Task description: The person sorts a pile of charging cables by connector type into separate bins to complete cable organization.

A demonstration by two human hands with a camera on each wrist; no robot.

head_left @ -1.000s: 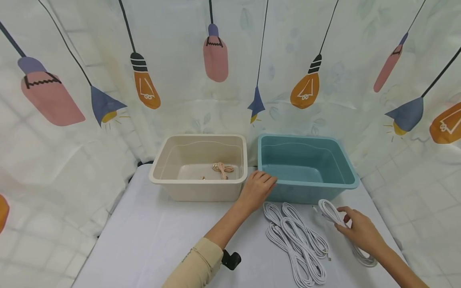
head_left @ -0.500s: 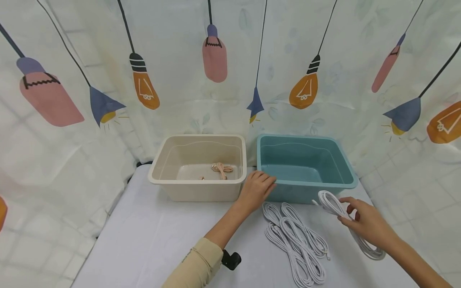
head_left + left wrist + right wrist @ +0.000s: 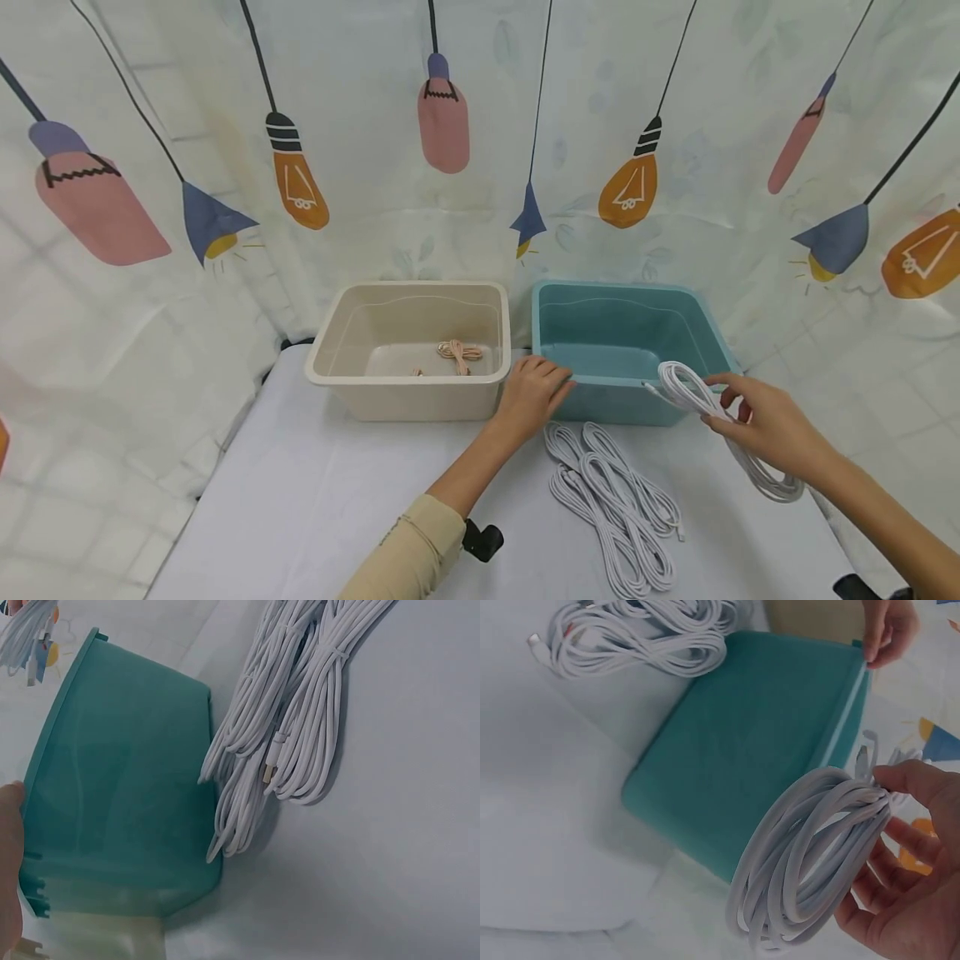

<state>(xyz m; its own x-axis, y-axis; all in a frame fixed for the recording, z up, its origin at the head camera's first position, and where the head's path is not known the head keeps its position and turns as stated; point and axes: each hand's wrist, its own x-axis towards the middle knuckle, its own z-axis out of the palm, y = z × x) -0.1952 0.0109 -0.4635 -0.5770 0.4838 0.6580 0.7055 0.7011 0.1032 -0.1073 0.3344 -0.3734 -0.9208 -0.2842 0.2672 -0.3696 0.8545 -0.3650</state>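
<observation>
Right hand: right hand (image 3: 772,423), right of frame in head view, pinching a cable bundle between thumb and fingers; firm hold, thumb on top in right wrist view.
Held cable: coiled white cable bundle (image 3: 690,390), right of centre, lifted off the table, tilted – upper loop overlaps the near rim of the teal bin in head view, lower loop hangs toward lower right. Small connector end sticks out near the thumb in right wrist view.
Left hand: left hand (image 3: 534,390), centre of frame, gripping the near-left rim corner of the teal bin, fingers bent over the edge.
Teal bin: rectangular teal plastic bin (image 3: 622,402), right of centre, upright; floor visible inside.
Beige bin: beige plastic bin (image 3: 420,400), left of centre, just beside the teal one. Inside – a tied peach cable (image 3: 459,353), toward the right of its floor, plus a small peach bit near the front rim, mostly hidden.
Loose pile: white cable bundles (image 3: 615,508), lower centre-right, overlapping one another on the table in front of the teal bin; metal-tipped plug (image 3: 268,772) shows at middle of left wrist view.
Table: white-covered table (image 3: 330,500), lower half.
Sleeve: beige sleeve (image 3: 412,546) on left arm, bottom centre; black device (image 3: 482,542) at its cuff.
Backdrop: pale curtain (image 3: 360,167) with printed hanging lamps, upper half.
</observation>
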